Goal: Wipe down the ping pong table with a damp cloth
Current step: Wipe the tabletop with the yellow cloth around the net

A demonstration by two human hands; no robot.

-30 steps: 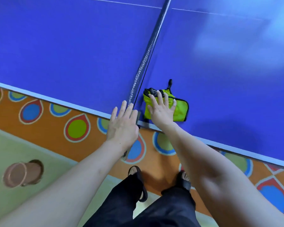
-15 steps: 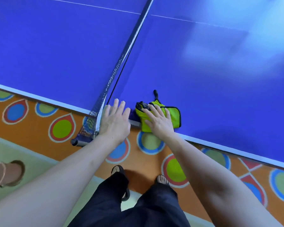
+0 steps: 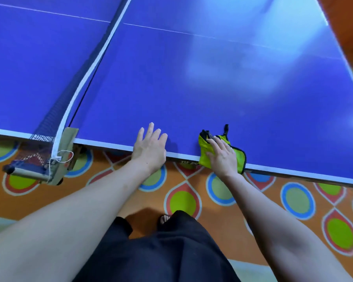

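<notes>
The blue ping pong table (image 3: 192,82) fills the upper view, its white-edged near side running across the middle. A yellow-green cloth (image 3: 205,154) with black trim lies on that near edge and hangs slightly over it. My right hand (image 3: 222,157) presses flat on the cloth with straight fingers. To the left of the cloth, my left hand (image 3: 150,148) rests flat on the table edge, fingers spread, holding nothing.
The net (image 3: 86,72) crosses the table at the left, and its clamp post (image 3: 57,161) sticks out past the near edge. Below lies an orange floor mat (image 3: 298,200) with coloured drop shapes. My dark trousers (image 3: 161,251) and one sandalled foot show at the bottom.
Both hands and the cloth have slid to the right along the near edge, away from the net post. The view has shifted right with them.
</notes>
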